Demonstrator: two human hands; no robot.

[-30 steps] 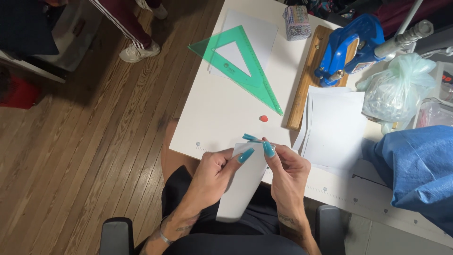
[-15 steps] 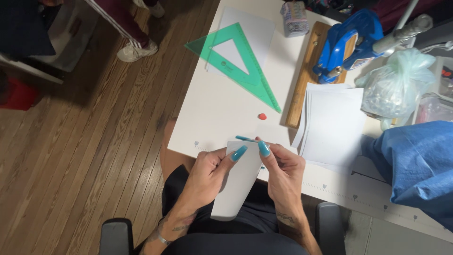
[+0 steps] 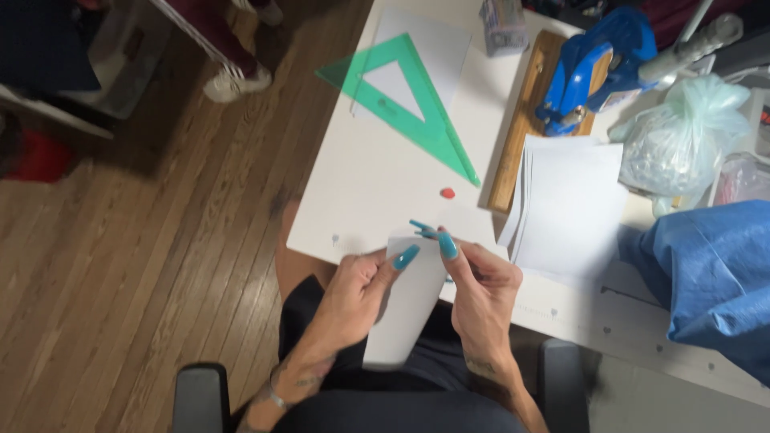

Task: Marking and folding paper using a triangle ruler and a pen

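Observation:
A white sheet of paper (image 3: 405,309) hangs folded between both hands over my lap, at the near edge of the white table (image 3: 377,192). My left hand (image 3: 357,293) pinches its left side, thumb on top. My right hand (image 3: 481,289) pinches the upper right edge. Both hands have long teal nails that meet at the paper's top edge.
On the table lie a green set square (image 3: 425,120) over a white sheet, a small red dot (image 3: 447,193), a stack of white paper (image 3: 569,208), a wooden board with a blue tool (image 3: 589,68), a pale green plastic bag (image 3: 682,140) and blue cloth (image 3: 714,281). A person's shoe (image 3: 228,84) stands on the wooden floor.
The view has shifted slightly. Both hands have kept their hold on the paper, with the fingertips working along its top edge.

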